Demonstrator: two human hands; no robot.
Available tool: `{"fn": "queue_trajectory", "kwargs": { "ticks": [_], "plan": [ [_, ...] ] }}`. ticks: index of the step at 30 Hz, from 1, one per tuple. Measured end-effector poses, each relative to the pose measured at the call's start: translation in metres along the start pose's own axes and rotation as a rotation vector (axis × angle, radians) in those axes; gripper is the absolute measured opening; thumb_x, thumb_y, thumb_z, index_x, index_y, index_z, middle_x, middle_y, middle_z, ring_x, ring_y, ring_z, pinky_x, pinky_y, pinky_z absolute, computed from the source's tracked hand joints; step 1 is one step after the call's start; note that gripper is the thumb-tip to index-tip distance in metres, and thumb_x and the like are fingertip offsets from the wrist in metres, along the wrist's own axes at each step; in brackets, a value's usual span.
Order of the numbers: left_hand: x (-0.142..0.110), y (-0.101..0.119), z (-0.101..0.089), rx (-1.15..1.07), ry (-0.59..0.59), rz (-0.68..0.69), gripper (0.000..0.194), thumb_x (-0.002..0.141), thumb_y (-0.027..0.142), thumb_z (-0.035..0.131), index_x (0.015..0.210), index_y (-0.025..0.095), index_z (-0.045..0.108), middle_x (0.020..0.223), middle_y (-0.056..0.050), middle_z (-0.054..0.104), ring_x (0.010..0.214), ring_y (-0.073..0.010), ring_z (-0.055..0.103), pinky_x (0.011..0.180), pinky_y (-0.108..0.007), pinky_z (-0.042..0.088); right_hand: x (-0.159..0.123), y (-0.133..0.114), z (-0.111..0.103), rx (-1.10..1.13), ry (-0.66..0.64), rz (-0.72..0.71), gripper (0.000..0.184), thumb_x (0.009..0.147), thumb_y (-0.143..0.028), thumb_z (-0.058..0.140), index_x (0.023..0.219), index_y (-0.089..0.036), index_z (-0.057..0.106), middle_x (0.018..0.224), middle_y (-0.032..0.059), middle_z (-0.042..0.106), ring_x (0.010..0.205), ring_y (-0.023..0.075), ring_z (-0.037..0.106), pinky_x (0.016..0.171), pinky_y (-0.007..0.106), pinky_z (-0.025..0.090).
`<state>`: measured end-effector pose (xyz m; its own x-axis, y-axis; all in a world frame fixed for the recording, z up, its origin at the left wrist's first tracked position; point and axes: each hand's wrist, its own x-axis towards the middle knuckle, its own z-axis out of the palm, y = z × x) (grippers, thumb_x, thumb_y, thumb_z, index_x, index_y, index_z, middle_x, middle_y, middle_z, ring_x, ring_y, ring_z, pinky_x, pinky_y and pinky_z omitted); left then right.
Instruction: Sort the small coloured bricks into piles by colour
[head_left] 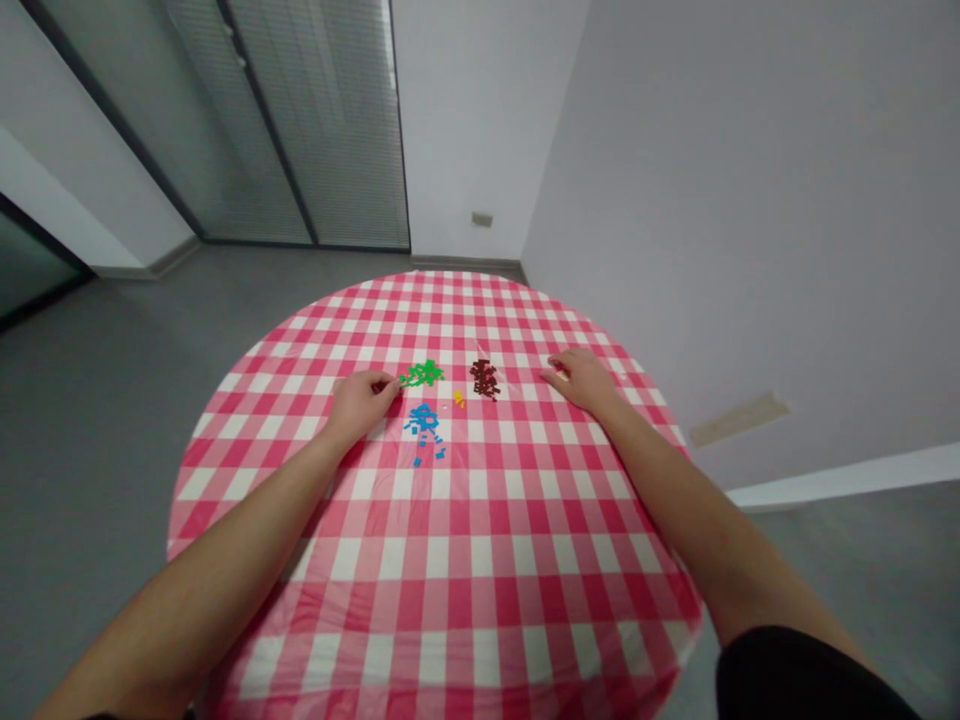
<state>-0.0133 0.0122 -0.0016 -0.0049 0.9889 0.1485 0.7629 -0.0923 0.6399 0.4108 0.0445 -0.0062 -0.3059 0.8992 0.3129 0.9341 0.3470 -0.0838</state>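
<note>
L hand [362, 405] has fingers bunched at edge of green tiny plastic bricks [422, 374], mid-frame; can't tell if pinching any. R hand [581, 380] has fingers spread flat on gingham cloth [450, 600], right of dark-red bricks [485, 379]. Blue bricks [424, 425] lie just below green, yellow bits [458, 399] betw. piles; careless wrist sweep could mix them.

Gingham cloth [442, 560] on round table: pink-red & white checks, darker pink where the stripes cross. Toward far edge, mid-table: bright green bits [421, 374], w/ dark brownish-red bits [485, 379] to their right. Sky-blue bits [424, 424] just below the green, nearer the centre. Few yellow bits [458, 399] between blue & dark red. Floor [187, 400] plain grey, wall [750, 200] pale lilac-grey, black sleeve [795, 680] at near edge.
</note>
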Motion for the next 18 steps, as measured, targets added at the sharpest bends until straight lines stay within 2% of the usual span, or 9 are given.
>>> {"fn": "queue_trajectory", "kwargs": {
  "ticks": [6, 12, 18],
  "plan": [
    [-0.001, 0.001, -0.001, -0.012, -0.003, 0.003, 0.037, 0.084, 0.047, 0.053, 0.085, 0.02, 0.077, 0.082, -0.006, 0.076, 0.076, -0.0234, 0.068, 0.074, -0.033, 0.046, 0.011, 0.012, 0.007, -0.068, -0.002, 0.1, 0.034, 0.097, -0.032, 0.048, 0.09, -0.016, 0.077, 0.093, 0.0137, 0.073, 0.091, 0.028, 0.063, 0.085, 0.039, 0.049],
    [0.0, 0.0, 0.0, -0.005, -0.008, -0.004, 0.038, 0.084, 0.048, 0.052, 0.085, 0.019, 0.078, 0.084, -0.007, 0.077, 0.077, -0.0233, 0.068, 0.072, -0.033, 0.044, 0.012, 0.028, 0.005, -0.131, -0.015, 0.163, 0.035, 0.096, -0.029, 0.046, 0.087, -0.012, 0.075, 0.091, 0.016, 0.072, 0.086, 0.0269, 0.062, 0.08, 0.037, 0.045],
    [0.001, -0.002, 0.001, -0.004, -0.016, -0.001, 0.04, 0.084, 0.049, 0.052, 0.086, 0.018, 0.078, 0.086, -0.007, 0.077, 0.078, -0.0232, 0.068, 0.069, -0.032, 0.043, 0.009, 0.032, 0.0, -0.176, -0.032, 0.203, 0.034, 0.096, -0.028, 0.046, 0.083, -0.012, 0.073, 0.088, 0.0153, 0.07, 0.082, 0.0251, 0.06, 0.076, 0.034, 0.043]
  ]
}}
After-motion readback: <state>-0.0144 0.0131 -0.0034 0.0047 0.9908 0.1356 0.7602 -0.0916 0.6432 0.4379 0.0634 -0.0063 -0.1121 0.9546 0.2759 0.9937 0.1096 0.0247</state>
